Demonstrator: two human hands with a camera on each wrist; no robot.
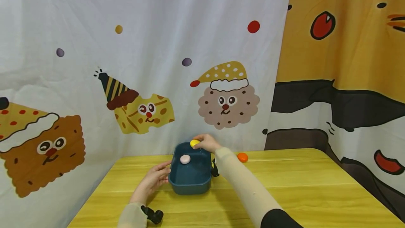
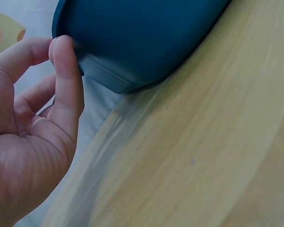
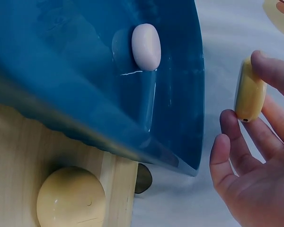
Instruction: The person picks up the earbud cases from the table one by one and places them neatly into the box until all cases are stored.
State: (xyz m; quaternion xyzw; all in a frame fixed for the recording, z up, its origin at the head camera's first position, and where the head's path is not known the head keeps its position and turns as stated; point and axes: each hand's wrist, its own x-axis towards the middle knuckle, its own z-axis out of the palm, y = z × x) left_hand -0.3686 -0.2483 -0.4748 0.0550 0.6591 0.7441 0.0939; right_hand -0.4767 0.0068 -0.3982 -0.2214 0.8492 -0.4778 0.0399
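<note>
A deep blue rectangular basin (image 1: pixel 190 188) stands on the table, with a pale pink rounded disc (image 1: pixel 185 159) inside it; in the right wrist view glossy reflections surround the disc (image 3: pixel 146 47). My left hand (image 1: pixel 155 177) pinches the basin's left rim between thumb and forefinger, as the left wrist view shows. Over the far right end of the basin, my right hand (image 1: pixel 207 143) holds a small yellow rounded disc (image 1: pixel 194 143) by its edges. In the right wrist view this yellow disc (image 3: pixel 251 92) sits between thumb and fingertips, beyond the rim.
An orange rounded disc (image 1: pixel 242 157) lies on the wooden table (image 1: pixel 284 185) to the right of the basin, near the far edge. Behind the table hangs a white curtain (image 1: pixel 152 45) with cartoon prints. Dark straps with a small device (image 1: pixel 153 215) sit at the wrists.
</note>
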